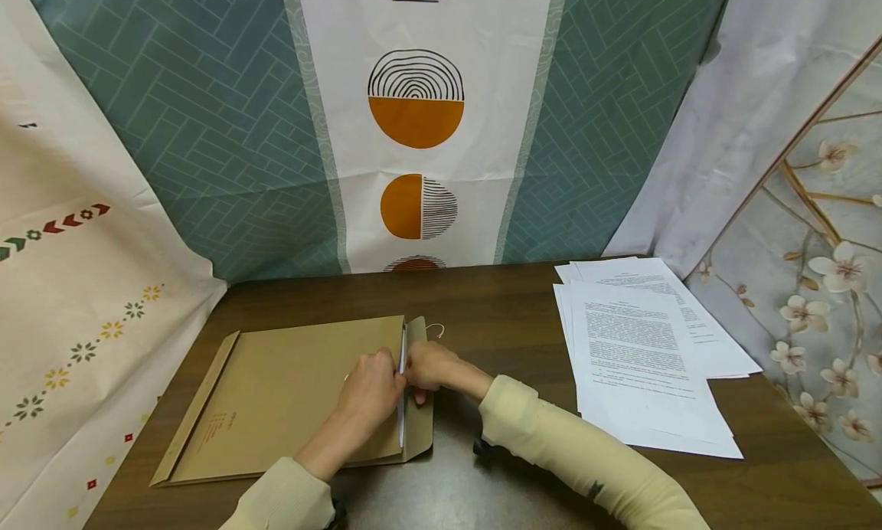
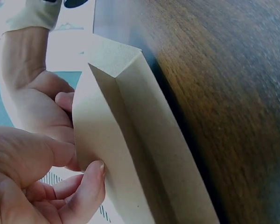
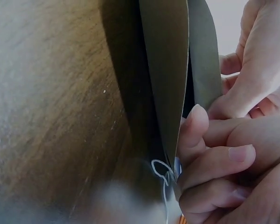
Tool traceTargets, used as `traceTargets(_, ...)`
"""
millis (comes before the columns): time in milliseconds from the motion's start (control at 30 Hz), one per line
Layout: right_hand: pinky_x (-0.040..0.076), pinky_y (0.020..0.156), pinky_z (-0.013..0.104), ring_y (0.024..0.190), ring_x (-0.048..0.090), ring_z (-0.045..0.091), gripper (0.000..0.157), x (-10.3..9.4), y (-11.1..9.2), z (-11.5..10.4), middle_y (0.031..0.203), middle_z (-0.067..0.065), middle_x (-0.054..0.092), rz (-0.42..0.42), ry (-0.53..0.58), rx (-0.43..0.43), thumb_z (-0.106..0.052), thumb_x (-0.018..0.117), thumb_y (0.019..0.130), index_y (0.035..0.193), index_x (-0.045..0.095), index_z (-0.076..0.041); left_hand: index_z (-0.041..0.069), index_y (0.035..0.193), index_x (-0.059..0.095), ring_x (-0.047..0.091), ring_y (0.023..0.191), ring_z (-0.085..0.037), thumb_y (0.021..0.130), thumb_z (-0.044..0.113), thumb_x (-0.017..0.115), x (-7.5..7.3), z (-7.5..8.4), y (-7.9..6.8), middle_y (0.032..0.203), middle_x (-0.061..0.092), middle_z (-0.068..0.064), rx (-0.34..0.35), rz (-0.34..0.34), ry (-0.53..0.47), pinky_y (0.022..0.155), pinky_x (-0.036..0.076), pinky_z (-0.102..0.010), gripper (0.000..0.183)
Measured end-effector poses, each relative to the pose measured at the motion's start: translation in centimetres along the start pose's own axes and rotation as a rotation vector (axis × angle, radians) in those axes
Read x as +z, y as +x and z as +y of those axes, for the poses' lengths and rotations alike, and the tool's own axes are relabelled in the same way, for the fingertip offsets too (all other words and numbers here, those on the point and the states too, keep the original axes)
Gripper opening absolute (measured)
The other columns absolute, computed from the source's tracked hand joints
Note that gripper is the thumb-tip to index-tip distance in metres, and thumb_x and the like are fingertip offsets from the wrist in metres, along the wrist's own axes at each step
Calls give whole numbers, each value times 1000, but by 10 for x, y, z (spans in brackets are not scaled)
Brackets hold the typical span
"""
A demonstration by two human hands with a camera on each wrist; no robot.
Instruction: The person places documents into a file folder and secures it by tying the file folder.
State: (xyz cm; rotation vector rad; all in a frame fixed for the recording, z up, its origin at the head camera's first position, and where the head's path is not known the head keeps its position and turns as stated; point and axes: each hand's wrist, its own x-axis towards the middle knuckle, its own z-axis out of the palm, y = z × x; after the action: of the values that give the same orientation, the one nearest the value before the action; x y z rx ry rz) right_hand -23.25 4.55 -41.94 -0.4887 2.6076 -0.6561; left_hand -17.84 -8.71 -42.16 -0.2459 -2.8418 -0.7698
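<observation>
A brown kraft document envelope [image 1: 289, 377] lies on the dark wood table, its mouth at the right and its flap [image 1: 420, 430] folded outward. A thin white edge of paper [image 1: 402, 430] shows along the mouth. My left hand [image 1: 372, 384] pinches the upper panel's edge between thumb and finger; the left wrist view shows this panel bowed up from the lower one. My right hand [image 1: 430, 365], fingers curled, grips the envelope at its mouth beside the left hand. A white string [image 3: 165, 175] hangs from the flap near the right fingertips.
Several printed sheets [image 1: 641, 361] lie in a loose, overlapping pile on the right of the table [image 1: 496, 308]. A patterned cloth [image 1: 441, 132] hangs along the back edge, with pale cloths at both sides. Small red print marks the envelope's near left corner.
</observation>
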Motion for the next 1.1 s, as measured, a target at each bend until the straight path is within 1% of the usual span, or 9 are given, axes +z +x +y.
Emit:
traceTargets(133,27,40,20,38,41,7,36,1,2,1,49,-1,63,-1,18,9,-9,64,95,60,68,-9,10,65,52,51,57,-22,78,2,72,0,1,0,62,54,-6,1,3,-3,48,44,-41,25)
traceTargets(233,25,38,21,36,39,8,35,3,3,3,48,0,63,4,62,8,-6,63,93,58,67,-8,10,65,51,51,57,-22,77,1,71,0,1,0,62,53,-6,4,5,-4,48,43,-41,25)
traceTargets(433,28,37,21,34,42,9,36,6,3,9,48,0,63,10,156,-18,-3,62,92,56,67,-8,10,65,52,51,57,-22,77,0,71,0,0,-1,62,54,-6,18,13,-5,49,44,-41,24)
traceTargets(667,29,38,22,36,44,11,38,6,2,14,47,0,61,-18,237,-38,-8,62,97,59,70,-8,10,65,52,51,58,-21,77,-1,70,0,0,-1,63,54,-5,11,-1,-3,49,44,-41,24)
traceTargets(733,29,38,22,37,45,12,37,5,-1,16,47,0,60,-29,275,-49,-10,63,98,62,71,-6,10,65,53,52,58,-21,78,-1,70,0,0,-1,63,55,-5,7,-9,2,49,44,-41,24)
traceTargets(833,30,39,22,38,44,11,32,1,-6,19,49,0,59,-36,383,-63,-12,65,98,69,72,0,10,66,53,52,58,-21,79,0,71,1,0,-1,63,55,-5,1,-19,10,49,44,-41,24)
traceTargets(967,34,42,21,41,44,9,28,-11,-16,29,53,1,57,-50,512,-96,-14,65,99,81,73,6,10,65,51,52,58,-21,79,0,70,4,-2,-1,62,56,-7,9,-16,24,48,44,-41,26)
traceTargets(1033,36,44,22,44,45,9,30,-18,-21,36,56,1,57,-59,538,-122,-18,65,100,86,73,7,11,64,50,52,58,-21,77,-1,69,5,-4,0,62,56,-8,22,-5,34,47,43,-41,26)
traceTargets(1100,38,46,24,47,47,9,33,-27,-25,44,59,0,58,-73,525,-158,-22,64,101,90,72,9,12,63,48,52,57,-22,75,-2,66,6,-5,0,61,55,-8,26,-3,36,45,42,-41,26)
